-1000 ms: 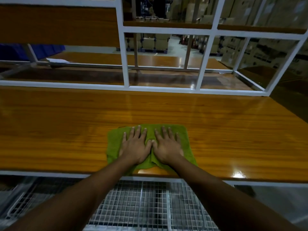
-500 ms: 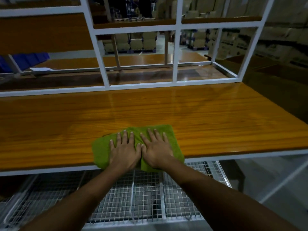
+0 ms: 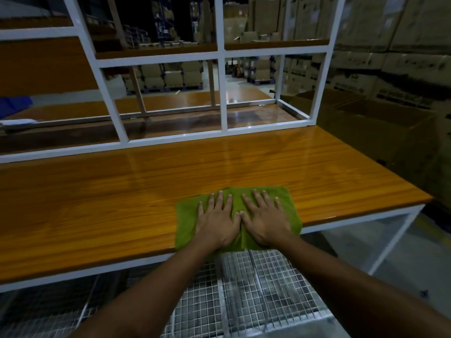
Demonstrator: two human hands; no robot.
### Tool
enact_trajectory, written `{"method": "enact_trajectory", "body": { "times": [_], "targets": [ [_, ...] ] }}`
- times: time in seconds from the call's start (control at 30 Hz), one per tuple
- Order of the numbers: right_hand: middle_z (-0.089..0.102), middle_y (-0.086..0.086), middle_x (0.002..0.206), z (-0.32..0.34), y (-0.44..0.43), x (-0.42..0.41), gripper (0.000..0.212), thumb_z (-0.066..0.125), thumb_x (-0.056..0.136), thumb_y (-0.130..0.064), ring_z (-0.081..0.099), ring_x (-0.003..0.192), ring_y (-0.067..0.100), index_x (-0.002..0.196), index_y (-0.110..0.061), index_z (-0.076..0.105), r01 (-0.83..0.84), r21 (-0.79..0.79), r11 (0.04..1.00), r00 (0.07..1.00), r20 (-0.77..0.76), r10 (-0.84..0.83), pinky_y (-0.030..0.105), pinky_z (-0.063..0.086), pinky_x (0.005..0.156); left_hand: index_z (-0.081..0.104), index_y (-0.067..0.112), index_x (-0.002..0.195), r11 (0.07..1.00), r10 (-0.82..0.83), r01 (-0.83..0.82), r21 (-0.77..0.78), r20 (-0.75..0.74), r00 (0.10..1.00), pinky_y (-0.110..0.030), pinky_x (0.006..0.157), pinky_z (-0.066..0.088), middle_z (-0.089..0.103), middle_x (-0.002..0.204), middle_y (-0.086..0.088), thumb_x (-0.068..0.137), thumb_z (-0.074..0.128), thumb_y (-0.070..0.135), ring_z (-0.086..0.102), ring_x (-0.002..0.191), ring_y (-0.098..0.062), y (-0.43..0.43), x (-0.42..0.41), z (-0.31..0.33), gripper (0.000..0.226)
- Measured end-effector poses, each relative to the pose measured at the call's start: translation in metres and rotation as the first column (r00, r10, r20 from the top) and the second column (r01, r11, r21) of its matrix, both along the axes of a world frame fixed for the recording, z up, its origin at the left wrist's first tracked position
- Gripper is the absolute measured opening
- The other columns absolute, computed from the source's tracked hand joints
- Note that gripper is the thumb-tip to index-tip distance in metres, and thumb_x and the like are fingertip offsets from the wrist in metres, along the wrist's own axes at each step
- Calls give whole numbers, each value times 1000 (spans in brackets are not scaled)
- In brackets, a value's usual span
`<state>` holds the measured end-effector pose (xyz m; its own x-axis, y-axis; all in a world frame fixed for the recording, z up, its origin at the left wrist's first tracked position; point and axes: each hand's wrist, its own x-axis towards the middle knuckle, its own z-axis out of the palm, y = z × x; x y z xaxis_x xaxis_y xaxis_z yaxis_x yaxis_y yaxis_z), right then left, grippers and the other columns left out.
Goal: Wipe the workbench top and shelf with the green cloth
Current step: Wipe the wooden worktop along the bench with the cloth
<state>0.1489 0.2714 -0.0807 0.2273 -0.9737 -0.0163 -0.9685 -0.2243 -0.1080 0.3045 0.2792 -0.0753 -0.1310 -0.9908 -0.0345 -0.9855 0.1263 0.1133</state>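
Green cloth [image 3: 187, 222] under left hand [image 3: 216, 224], right hand [image 3: 266, 222] (both flat)

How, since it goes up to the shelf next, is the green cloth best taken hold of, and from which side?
Take the green cloth by its near edge, coming from the front. It lies flat on the workbench top under the left hand and right hand, so little can be pinched there, but that edge seems to lap over the front lip, giving a grip.
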Motion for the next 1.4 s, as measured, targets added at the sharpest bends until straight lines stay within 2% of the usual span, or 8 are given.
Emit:
{"method": "enact_trajectory", "body": {
  "times": [0.13,0.27,0.7,1.07,1.4],
  "targets": [
    [-3,7,172,2,-10,16,70,13,103,-63,-6,159,28,164,-31,2,73,22,997,997,10,-73,55,-1,126,2,29,158,998,-62,62,8,-12,998,-53,121,-2,-8,165,0,100,14,58,-7,152,-22,-15,20,2,66],
    [-4,9,172,3,-21,50,70,14,104,-62,-7,158,31,164,-29,3,65,44,997,998,10,-66,57,-3,126,3,29,158,999,-30,30,22,-14,999,-53,121,-1,-7,166,1,101,14,57,-7,152,-22,-24,48,2,64],
    [-5,9,172,5,3,190,69,14,104,-60,-9,158,32,165,-27,4,-149,75,986,989,26,148,57,-5,126,1,29,158,979,206,-206,5,2,979,-51,121,0,-8,165,1,99,14,62,-7,152,-21,24,186,-6,69],
    [-6,7,172,-1,34,195,65,13,106,-57,-8,159,28,164,-30,4,-247,29,969,969,15,246,54,-4,126,2,27,158,947,314,-312,-77,17,949,-52,121,0,-6,166,-1,98,14,61,-5,152,-23,64,186,-13,69],
    [-11,5,172,3,-9,208,67,13,104,-60,-12,158,28,164,-33,1,-251,82,965,968,16,250,57,-5,126,0,28,158,974,227,-227,1,8,974,-52,121,-1,-11,165,-1,101,15,55,-9,152,-23,22,202,-3,65]
  ]
}}
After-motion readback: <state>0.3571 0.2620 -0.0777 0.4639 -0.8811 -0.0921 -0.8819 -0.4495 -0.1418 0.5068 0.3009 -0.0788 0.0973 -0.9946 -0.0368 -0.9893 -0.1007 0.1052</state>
